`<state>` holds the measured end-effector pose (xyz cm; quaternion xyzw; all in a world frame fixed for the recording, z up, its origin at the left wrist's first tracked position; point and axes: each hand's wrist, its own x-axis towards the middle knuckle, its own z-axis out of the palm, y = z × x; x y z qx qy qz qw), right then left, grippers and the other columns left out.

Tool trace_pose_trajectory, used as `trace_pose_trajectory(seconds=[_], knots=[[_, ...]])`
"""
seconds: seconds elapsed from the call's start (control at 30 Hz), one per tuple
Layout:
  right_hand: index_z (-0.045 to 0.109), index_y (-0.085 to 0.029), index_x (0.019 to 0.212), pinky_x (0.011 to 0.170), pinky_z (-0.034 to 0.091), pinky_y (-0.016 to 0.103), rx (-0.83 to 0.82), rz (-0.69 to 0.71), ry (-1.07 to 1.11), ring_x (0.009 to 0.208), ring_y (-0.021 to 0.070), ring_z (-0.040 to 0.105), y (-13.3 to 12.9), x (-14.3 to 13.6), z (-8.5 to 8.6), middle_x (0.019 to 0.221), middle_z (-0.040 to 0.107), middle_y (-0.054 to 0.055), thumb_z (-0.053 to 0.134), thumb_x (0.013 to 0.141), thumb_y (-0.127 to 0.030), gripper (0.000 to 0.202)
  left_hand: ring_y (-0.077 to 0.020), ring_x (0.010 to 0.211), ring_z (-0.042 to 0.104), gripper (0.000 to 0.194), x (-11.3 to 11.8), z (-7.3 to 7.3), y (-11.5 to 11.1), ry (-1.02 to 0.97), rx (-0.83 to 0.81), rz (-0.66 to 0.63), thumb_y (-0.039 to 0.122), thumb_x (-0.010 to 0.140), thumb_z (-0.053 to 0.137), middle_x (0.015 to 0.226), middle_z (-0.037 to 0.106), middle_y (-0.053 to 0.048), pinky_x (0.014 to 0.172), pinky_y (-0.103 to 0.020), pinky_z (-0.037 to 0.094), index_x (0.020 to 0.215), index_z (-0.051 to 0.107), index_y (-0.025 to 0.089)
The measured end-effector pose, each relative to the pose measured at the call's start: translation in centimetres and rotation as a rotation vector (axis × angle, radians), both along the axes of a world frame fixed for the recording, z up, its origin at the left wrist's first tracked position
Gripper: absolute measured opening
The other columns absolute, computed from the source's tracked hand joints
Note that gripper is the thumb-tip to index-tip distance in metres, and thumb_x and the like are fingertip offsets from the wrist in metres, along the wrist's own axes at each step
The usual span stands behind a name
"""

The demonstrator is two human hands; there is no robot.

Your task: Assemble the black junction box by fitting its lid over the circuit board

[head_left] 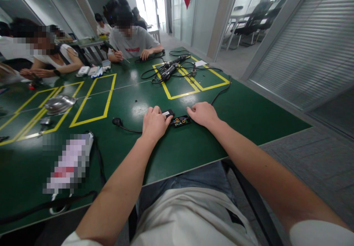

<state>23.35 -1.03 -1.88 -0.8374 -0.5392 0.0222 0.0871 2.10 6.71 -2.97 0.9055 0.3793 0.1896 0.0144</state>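
My left hand (156, 122) is closed on a small black case cover (167, 112) with a white label. Just below and right of that cover lies an open black housing (181, 120) with a circuit board and orange-ringed parts showing. A black plug (117, 122) lies to the left, its cord running under my left hand. On the housing's right side is my right hand (203, 114), fingers curled; whatever it may hold is hidden. A black cable (221, 92) runs from behind that hand toward the far right.
Electric screwdrivers (170, 71) with tangled cables lie at the back of the green table (243, 117). A metal bowl (60, 104) and a pixelated pouch-like object (70, 163) are on the left. Across the table a person (132, 41) holds a thin tool; another person (59, 58) sits further left.
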Motion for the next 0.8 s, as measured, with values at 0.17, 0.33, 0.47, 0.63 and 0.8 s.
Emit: trace_pose_trajectory(seconds=[0.17, 0.33, 0.47, 0.63, 0.8], knots=[[0.089, -0.018, 0.097, 0.080, 0.052, 0.035, -0.003, 0.004, -0.002, 0.098, 0.0322, 0.078, -0.1, -0.1, 0.2, 0.101, 0.086, 0.017, 0.048, 0.110, -0.048, 0.052, -0.0335, 0.119, 0.061, 0.021, 0.0, -0.3, 0.3, -0.117, -0.031, 0.025, 0.042, 0.100, 0.082, 0.122, 0.069, -0.013, 0.102, -0.048, 0.053, 0.100, 0.079, 0.022], [0.090, -0.017, 0.102, 0.081, 0.054, 0.035, -0.014, 0.017, -0.011, 0.100, 0.0321, 0.079, -0.2, -0.3, 0.3, 0.105, 0.086, 0.018, 0.044, 0.112, -0.043, 0.054, -0.0321, 0.117, 0.070, 0.036, -0.1, -1.2, 1.1, -0.203, -0.106, 0.009, 0.027, 0.099, 0.081, 0.125, 0.080, -0.010, 0.105, -0.049, 0.057, 0.135, 0.073, 0.026], [0.090, -0.016, 0.106, 0.085, 0.054, 0.034, -0.015, 0.021, -0.015, 0.102, 0.0315, 0.079, -0.2, -0.3, 0.2, 0.109, 0.086, 0.019, 0.041, 0.113, -0.043, 0.056, -0.0302, 0.117, 0.073, 0.032, 0.1, -0.5, 0.2, -0.241, -0.110, -0.103, 0.026, 0.105, 0.073, 0.129, 0.080, -0.011, 0.106, -0.048, 0.059, 0.137, 0.075, 0.025], [0.090, -0.014, 0.113, 0.091, 0.055, 0.035, -0.006, 0.018, -0.004, 0.108, 0.0326, 0.080, -0.2, -0.3, 0.1, 0.115, 0.085, 0.021, 0.037, 0.116, -0.043, 0.060, -0.0273, 0.119, 0.070, 0.034, 0.7, 0.0, -1.5, -0.218, -0.114, -0.296, 0.029, 0.106, 0.073, 0.130, 0.078, -0.009, 0.110, -0.045, 0.058, 0.140, 0.077, 0.025], [0.089, -0.014, 0.116, 0.096, 0.055, 0.034, 0.000, 0.003, 0.011, 0.109, 0.0310, 0.081, -0.2, -0.2, 0.0, 0.117, 0.085, 0.021, 0.037, 0.117, -0.043, 0.060, -0.0279, 0.113, 0.070, 0.035, 0.8, -0.7, -1.4, -0.135, -0.150, -0.376, 0.031, 0.105, 0.075, 0.129, 0.078, -0.009, 0.106, -0.046, 0.060, 0.140, 0.079, 0.028]])
